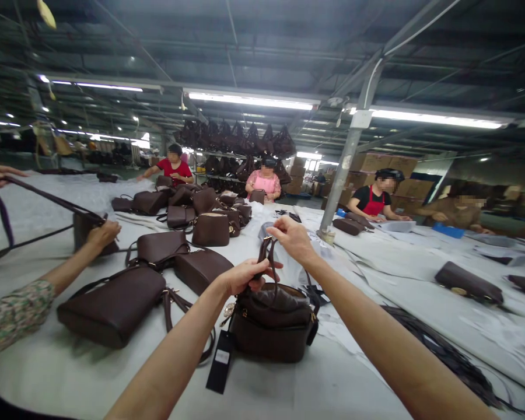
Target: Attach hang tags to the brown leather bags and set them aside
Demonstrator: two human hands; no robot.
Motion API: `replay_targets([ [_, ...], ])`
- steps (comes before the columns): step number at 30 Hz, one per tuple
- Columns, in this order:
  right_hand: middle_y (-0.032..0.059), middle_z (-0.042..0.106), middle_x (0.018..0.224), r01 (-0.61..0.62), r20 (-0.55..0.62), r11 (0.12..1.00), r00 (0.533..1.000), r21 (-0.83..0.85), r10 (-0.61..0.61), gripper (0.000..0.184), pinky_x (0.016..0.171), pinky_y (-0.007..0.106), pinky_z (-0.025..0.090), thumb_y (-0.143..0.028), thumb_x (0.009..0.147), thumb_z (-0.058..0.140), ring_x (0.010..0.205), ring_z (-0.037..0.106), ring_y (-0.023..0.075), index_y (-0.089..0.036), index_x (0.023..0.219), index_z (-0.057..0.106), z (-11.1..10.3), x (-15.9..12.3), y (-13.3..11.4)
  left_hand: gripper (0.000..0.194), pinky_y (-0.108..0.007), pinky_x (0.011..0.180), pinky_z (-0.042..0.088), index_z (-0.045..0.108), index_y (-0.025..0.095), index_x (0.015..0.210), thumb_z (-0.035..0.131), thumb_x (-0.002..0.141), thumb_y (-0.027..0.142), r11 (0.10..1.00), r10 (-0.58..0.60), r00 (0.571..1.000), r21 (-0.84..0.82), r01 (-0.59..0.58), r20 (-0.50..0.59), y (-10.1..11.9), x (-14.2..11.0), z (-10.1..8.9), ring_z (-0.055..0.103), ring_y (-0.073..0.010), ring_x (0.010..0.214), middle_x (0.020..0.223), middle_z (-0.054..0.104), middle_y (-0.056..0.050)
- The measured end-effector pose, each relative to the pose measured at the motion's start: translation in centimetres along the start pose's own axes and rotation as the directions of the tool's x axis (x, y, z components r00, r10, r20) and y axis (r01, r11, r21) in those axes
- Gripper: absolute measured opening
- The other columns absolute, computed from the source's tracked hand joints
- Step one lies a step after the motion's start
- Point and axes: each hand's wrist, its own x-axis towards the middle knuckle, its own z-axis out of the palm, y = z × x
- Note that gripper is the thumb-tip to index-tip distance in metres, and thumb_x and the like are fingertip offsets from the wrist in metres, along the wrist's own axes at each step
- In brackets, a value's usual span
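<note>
A dark brown handbag (269, 338) stands upright on the white table in front of me, its top opening facing up. My left hand (249, 275) is closed around its thin brown strap (272, 256), just above the bag's left side. Higher and to the right, my right hand (294, 240) pinches the strap's upper part, where a small metal fitting shows. From the bag's left side hang a black tag (220, 361) with a white label and a gold-coloured charm (228, 310).
Several brown bags (114, 303) lie to my left and farther back. At far left, a co-worker's hand (102, 236) holds another bag. A metal post (343, 181) rises beyond the table's middle. Black straps (437, 350) lie in a heap at right. Other people work across the table.
</note>
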Motion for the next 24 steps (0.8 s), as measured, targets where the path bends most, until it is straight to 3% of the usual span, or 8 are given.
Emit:
replay_targets([
  [6, -0.0006, 0.058, 0.065, 0.123, 0.108, 0.989, 0.988, -0.084, -0.114, 0.024, 0.061, 0.026, 0.037, -0.043, 0.082, 0.059, 0.06, 0.05, 0.014, -0.02, 0.077, 0.058, -0.1, 0.2, 0.3, 0.044, -0.019, 0.043, 0.024, 0.063, 0.01, 0.094, 0.071, 0.077, 0.05, 0.998, 0.015, 1.0, -0.065, -0.014, 0.008, -0.3, -0.2, -0.5, 0.027, -0.0026, 0.042, 0.057, 0.041, 0.007],
  [8, 0.0001, 0.06, 0.068, 0.197, 0.345, 0.979, 0.924, -0.059, -0.165, 0.031, 0.059, 0.025, 0.036, -0.05, 0.082, 0.058, 0.061, 0.05, 0.0137, -0.019, 0.081, 0.061, -1.9, -0.2, 1.6, 0.041, -0.019, 0.044, 0.026, 0.057, 0.012, 0.08, 0.073, 0.076, 0.05, 0.995, 0.023, 0.999, -0.098, -0.028, -0.049, -0.1, -0.9, -1.5, 0.03, -0.0037, 0.044, 0.055, 0.034, 0.008],
  [10, -0.0005, 0.061, 0.069, 0.231, 0.579, 0.972, 0.798, -0.036, -0.169, 0.035, 0.058, 0.025, 0.037, -0.053, 0.081, 0.059, 0.061, 0.051, 0.0137, -0.019, 0.086, 0.063, -4.5, -0.8, 3.5, 0.043, -0.018, 0.044, 0.026, 0.049, 0.015, 0.074, 0.074, 0.075, 0.05, 0.99, 0.054, 0.987, -0.121, -0.073, -0.151, 0.1, -2.0, -2.9, 0.031, -0.0038, 0.046, 0.056, 0.035, 0.008],
  [11, -0.0002, 0.061, 0.07, 0.235, 0.61, 0.97, 0.778, -0.059, -0.152, 0.034, 0.059, 0.025, 0.037, -0.052, 0.082, 0.057, 0.062, 0.052, 0.0143, -0.019, 0.085, 0.064, -5.8, -1.2, 4.5, 0.044, -0.017, 0.045, 0.026, 0.047, 0.016, 0.073, 0.074, 0.075, 0.051, 0.988, 0.068, 0.977, -0.122, -0.094, -0.202, 0.2, -2.5, -3.5, 0.031, -0.0037, 0.046, 0.056, 0.036, 0.008],
  [14, 0.0012, 0.06, 0.067, 0.222, 0.551, 0.961, 0.829, -0.168, -0.095, 0.037, 0.062, 0.026, 0.039, -0.046, 0.092, 0.041, 0.064, 0.053, 0.0153, -0.02, 0.076, 0.06, -8.8, -2.2, 6.4, 0.046, -0.017, 0.045, 0.025, 0.044, 0.017, 0.074, 0.074, 0.073, 0.052, 0.992, 0.065, 0.956, -0.084, -0.092, -0.286, 0.4, -3.4, -4.2, 0.029, -0.0033, 0.046, 0.057, 0.036, 0.009],
  [16, 0.0016, 0.058, 0.064, 0.25, 0.514, 0.933, 0.853, -0.258, -0.087, 0.038, 0.062, 0.027, 0.038, -0.041, 0.095, 0.037, 0.062, 0.053, 0.0158, -0.02, 0.07, 0.056, -8.8, -3.0, 6.2, 0.047, -0.017, 0.045, 0.026, 0.044, 0.017, 0.074, 0.078, 0.069, 0.049, 0.997, 0.069, 0.953, -0.024, -0.079, -0.294, 0.4, -2.9, -3.3, 0.031, -0.0032, 0.046, 0.057, 0.037, 0.009],
  [20, 0.0056, 0.063, 0.074, 0.3, 0.355, 0.854, 0.923, -0.425, -0.148, 0.028, 0.064, 0.028, 0.037, -0.03, 0.096, 0.038, 0.07, 0.057, 0.0183, -0.019, 0.078, 0.056, -4.6, -4.7, 2.8, 0.049, -0.019, 0.043, 0.025, 0.048, 0.018, 0.077, 0.079, 0.063, 0.052, 0.991, 0.095, 0.936, 0.126, -0.055, -0.338, 0.0, -0.2, 0.2, 0.037, -0.0053, 0.044, 0.055, 0.042, 0.008],
  [24, 0.0072, 0.065, 0.084, 0.276, 0.287, 0.838, 0.946, -0.47, -0.151, 0.022, 0.066, 0.026, 0.038, -0.017, 0.095, 0.038, 0.078, 0.059, 0.018, -0.018, 0.086, 0.058, -0.3, -5.5, 0.2, 0.057, -0.021, 0.041, 0.025, 0.043, 0.019, 0.071, 0.072, 0.062, 0.068, 0.997, 0.074, 0.947, 0.008, -0.075, -0.314, -0.2, 1.4, 2.6, 0.035, -0.0057, 0.041, 0.051, 0.039, 0.009],
])
